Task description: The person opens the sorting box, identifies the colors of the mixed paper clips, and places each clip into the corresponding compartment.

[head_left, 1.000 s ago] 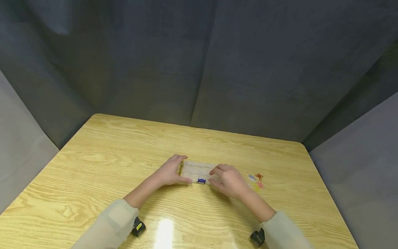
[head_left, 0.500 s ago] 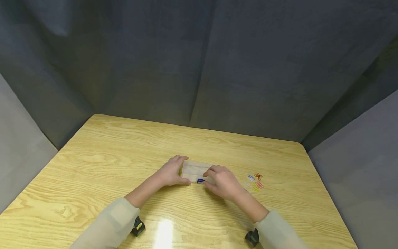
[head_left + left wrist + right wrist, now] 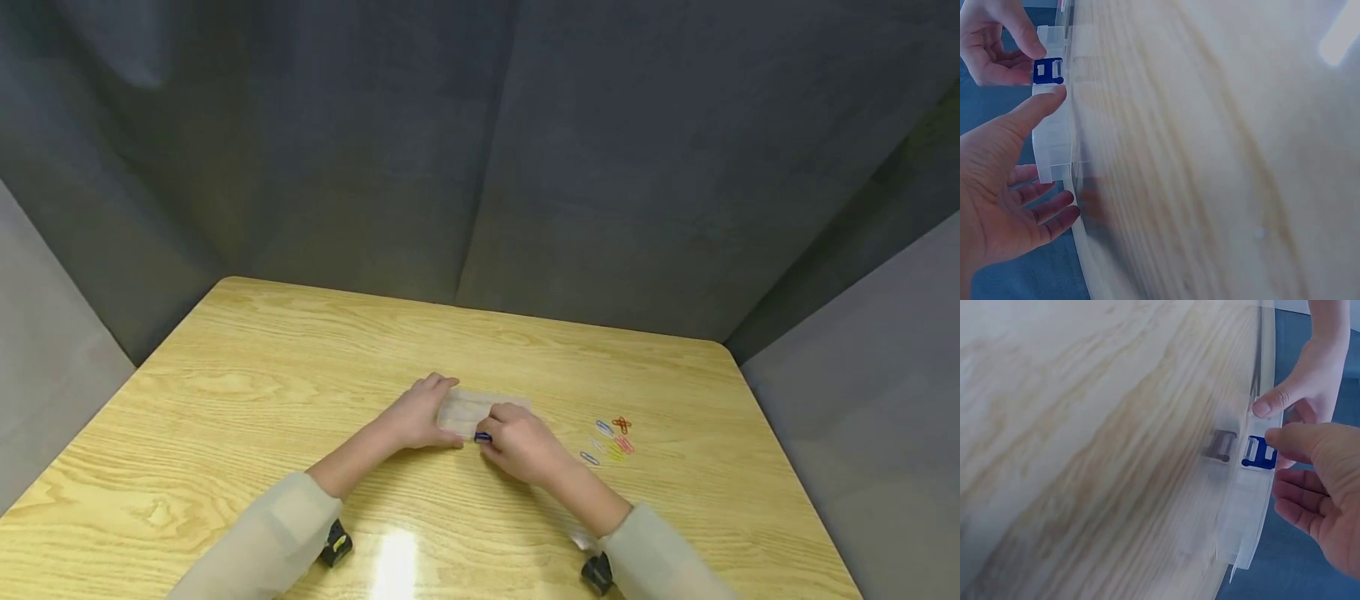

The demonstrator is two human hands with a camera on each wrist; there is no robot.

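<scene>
While the left hand [image 3: 416,417] steadies the clear plastic box [image 3: 468,410] from its left end, thumb [image 3: 1032,109] laid along the near side wall and the other fingers loosely curled over the top, the box sits flat on the wooden table [image 3: 247,392]. That looks like a brace, probably so the box won't slide when the latch gets worked. Grip is narrow, wrapped round the box end, not clamped hard.

Blue latch [image 3: 483,437] is mid-way along the near wall, just right of the left thumb tip, a small gap between them in the left wrist view.

Right hand [image 3: 517,442] comes in from the near right. Thumb [image 3: 1291,440] touches the latch's right edge; the remaining fingers are curled below it. Whether a fingertip is hooked under the latch, can't tell. The right wrist view also shows the left thumb tip [image 3: 1266,406] pressed on the wall just above the latch [image 3: 1259,452].

Box lid appears down; contents can't be made out.

Right of the right hand's knuckles: a loose scatter of coloured paper clips [image 3: 611,440], apart from the box and from both hands.

Room: open tabletop beyond the fingertips up to the far edge, and more to the left of the left hand. Near edge is close behind both sleeves. Grey fabric panels [image 3: 480,150] wall off the far side.
</scene>
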